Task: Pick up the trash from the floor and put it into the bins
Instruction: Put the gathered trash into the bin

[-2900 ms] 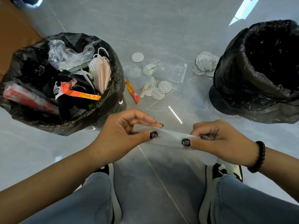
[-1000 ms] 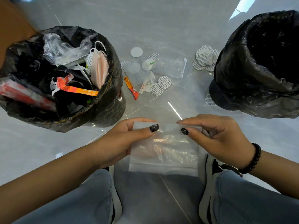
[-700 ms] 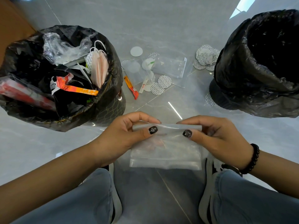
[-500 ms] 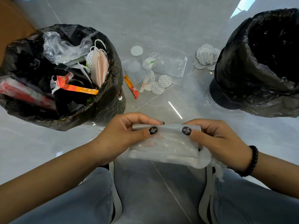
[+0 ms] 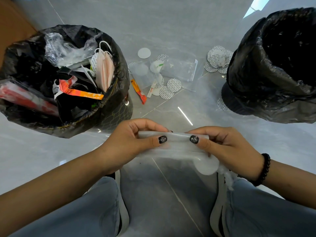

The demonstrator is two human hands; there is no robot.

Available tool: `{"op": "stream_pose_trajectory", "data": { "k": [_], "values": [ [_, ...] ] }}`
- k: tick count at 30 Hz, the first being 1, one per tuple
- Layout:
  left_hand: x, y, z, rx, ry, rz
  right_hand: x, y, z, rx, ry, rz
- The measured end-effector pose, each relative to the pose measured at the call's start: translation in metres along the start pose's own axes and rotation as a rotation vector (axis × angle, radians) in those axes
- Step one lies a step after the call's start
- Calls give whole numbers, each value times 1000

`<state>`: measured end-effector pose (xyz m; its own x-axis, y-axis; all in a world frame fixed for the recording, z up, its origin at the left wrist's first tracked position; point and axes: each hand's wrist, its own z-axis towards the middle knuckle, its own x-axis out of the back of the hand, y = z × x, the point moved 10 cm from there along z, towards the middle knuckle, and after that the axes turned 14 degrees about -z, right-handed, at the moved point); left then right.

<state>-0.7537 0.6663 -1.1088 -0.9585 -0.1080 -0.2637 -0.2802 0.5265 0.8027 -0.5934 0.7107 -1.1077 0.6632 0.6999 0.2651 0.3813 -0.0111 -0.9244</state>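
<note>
Indoor room: glossy grey floor tiles

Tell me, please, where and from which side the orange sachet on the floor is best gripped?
Judging by its pose, pinch the orange sachet across its narrow middle, coming from above with the fingers on its long edges: it lies flat, beside the left bin.

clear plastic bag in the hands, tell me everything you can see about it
The clear plastic bag is thin, glossy and see-through, folded or rolled into a narrow horizontal band. The left hand and right hand pinch it from either end, thumbs on the near face, fingers curled behind. It is held above the grey floor, between the knees. A white round disc shows at its lower right end, apparently inside, beside a fluffy white wisp.
</note>
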Motion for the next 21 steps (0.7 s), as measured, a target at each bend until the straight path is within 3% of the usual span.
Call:
{"op": "stream_pose_trajectory", "data": {
  "k": [5, 13, 17, 21],
  "values": [
    [-10, -12, -2, 118, -80, -142, 8, -12, -2, 97, 35, -86],
    [-3, 0, 0, -8, -43, -22, 5, -5, -1, 44, 9, 36],
    [-11, -21, -3, 215, -91, -112, 10, -19, -2, 174, 45, -176],
    [-19, -32, -9, 329, -224, 31, 8, -42, -2, 359, 47, -414]
  ]
}}
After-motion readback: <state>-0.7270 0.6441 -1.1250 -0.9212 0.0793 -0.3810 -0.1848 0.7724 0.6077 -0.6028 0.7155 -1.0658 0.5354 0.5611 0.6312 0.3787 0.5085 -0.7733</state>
